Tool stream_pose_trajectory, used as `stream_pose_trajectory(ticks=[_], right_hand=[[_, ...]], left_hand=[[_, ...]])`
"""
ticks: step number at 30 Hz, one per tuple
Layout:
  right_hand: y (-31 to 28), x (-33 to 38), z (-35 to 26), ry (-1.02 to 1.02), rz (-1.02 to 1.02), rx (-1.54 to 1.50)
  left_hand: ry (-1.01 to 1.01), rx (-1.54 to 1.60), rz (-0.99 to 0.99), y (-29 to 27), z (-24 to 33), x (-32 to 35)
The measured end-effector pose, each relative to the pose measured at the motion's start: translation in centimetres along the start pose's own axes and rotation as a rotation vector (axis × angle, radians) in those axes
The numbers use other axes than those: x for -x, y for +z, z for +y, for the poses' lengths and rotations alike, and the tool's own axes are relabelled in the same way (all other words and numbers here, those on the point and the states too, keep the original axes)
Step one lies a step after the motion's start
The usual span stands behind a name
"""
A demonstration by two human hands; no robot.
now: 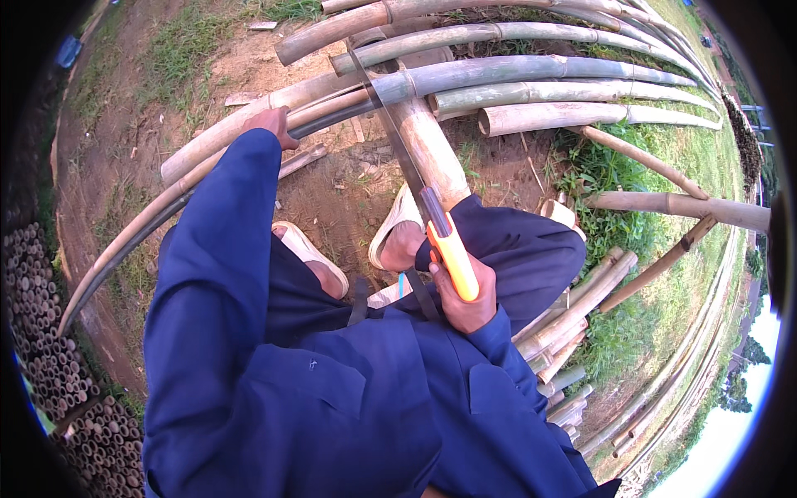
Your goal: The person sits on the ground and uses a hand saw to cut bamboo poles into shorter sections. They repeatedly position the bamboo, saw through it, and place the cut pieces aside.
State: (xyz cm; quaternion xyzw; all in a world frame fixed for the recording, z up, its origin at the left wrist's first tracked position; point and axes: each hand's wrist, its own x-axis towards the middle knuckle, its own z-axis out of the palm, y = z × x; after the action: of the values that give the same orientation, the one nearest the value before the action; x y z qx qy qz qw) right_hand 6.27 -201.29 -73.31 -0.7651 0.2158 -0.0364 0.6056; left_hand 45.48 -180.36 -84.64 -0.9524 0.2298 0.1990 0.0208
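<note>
My right hand (466,300) is closed round the orange-and-yellow handle of a hand saw (452,256). The saw's long, thin blade (388,124) slants up and away, crossing a greenish-grey bamboo pole (465,73); whether its teeth have cut in, I cannot tell. To the left of the blade, my left hand (270,126) grips the long bamboo pole (178,184) that curves off to the lower left; its fingertips are partly hidden. Under the blade, a thick, pale bamboo log (432,149) lies crosswise beneath the poles, its near end by my right knee.
Several more bamboo poles (573,118) lie side by side at the far right. Propped bamboo posts (664,202) stand on the right, above stacked bamboo pieces (564,332). At the far left is a pile of cut bamboo ends (50,332). My sandalled feet (311,257) rest on bare soil.
</note>
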Motion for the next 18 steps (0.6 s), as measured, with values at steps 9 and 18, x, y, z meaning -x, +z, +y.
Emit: stream_pose_trajectory(ticks=[9, 18], right_hand=[[-0.4, 1.0, -0.1, -0.006, -0.01, 0.068], [-0.6, 2.6, -0.7, -0.072, 0.049, 0.151]], left_hand=[[0.017, -0.025, -0.031, -0.4, 0.0, -0.5], [0.012, -0.001, -0.017, -0.1, 0.2, -0.5]])
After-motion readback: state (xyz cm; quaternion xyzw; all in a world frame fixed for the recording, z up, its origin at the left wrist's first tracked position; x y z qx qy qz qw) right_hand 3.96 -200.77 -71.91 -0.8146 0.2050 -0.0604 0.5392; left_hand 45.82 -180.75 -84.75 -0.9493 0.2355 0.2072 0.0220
